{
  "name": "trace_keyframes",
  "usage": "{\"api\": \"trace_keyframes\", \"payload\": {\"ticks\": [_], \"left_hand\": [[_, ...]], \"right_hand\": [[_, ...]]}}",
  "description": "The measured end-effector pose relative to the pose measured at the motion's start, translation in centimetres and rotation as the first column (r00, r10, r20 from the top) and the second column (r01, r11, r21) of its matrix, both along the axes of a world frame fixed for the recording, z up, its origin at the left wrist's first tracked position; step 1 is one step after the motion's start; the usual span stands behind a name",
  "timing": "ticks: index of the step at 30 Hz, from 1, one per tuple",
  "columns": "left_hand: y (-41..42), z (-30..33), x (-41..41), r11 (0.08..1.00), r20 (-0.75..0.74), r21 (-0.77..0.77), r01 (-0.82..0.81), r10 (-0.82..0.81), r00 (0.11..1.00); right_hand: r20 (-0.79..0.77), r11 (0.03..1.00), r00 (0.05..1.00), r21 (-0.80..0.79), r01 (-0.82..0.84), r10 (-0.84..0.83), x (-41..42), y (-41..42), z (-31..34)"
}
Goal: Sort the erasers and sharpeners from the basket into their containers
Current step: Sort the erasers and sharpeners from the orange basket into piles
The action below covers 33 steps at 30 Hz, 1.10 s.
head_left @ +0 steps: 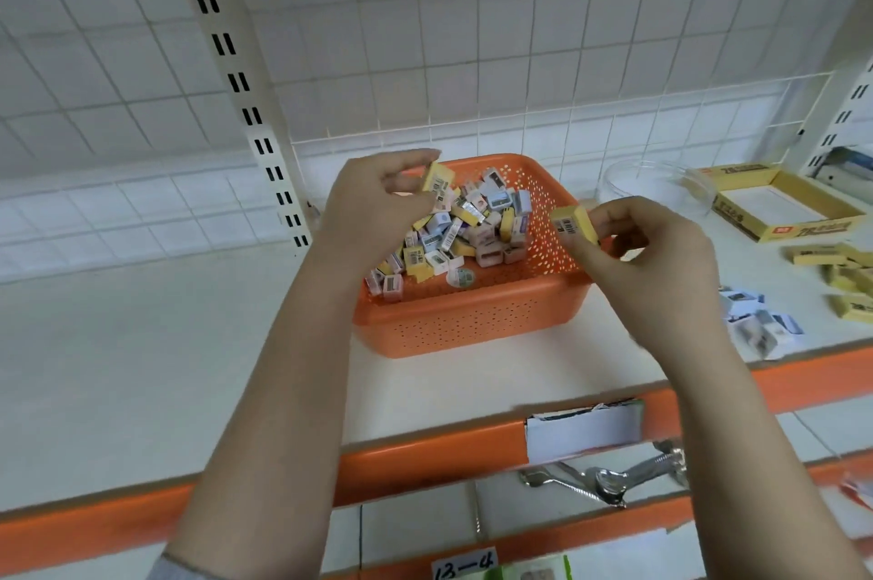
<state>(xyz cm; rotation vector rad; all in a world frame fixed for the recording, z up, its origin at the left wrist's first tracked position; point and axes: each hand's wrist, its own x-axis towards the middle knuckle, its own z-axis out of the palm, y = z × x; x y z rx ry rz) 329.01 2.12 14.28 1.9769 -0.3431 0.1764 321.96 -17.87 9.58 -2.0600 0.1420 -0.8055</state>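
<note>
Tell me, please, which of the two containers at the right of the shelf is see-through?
The round clear bowl just right of the orange basket; the yellow cardboard box beyond it is opaque and rectangular.

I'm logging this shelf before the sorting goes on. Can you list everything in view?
basket: one, orange, perforated, shelf centre
mixed erasers and sharpeners: many, yellow, white and pinkish, in the basket
clear container: one, transparent, right of the basket
cardboard tray: one, yellow, far right
loose erasers: several, yellow, shelf right edge
loose sharpeners: several, white, shelf right
left hand: pinches a yellow eraser
right hand: pinches another yellow eraser
</note>
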Motion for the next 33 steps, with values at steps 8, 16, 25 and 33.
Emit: {"api": "trace_keyframes", "payload": {"ticks": [8, 16, 25, 33], "left_hand": [[-5.7, -1.9, -2.1, 0.994, -0.052, 0.04, 0.106, -0.104, 0.993], [-15.7, -2.9, -3.7, 0.99, 0.014, 0.078, 0.117, -0.118, 0.993], [-28.3, -5.5, -8.3, 0.995, 0.059, 0.089, 0.045, -0.05, 0.997], [-33.4, -6.8, -9.3, 0.988, -0.04, 0.155, 0.007, -0.001, 0.999]], "right_hand": [[-0.086, 0.984, 0.982, 0.044, 0.17, -0.166, -3.9, -5.0, -0.9], [-0.1, 0.934, 0.929, 0.009, 0.358, -0.355, -8.2, -17.1, -2.5], [-0.195, 0.943, 0.924, -0.129, 0.308, -0.328, -8.1, -32.8, -2.7], [-0.512, 0.958, 0.841, -0.286, 0.023, -0.173, 1.1, -37.2, -2.3]]}}
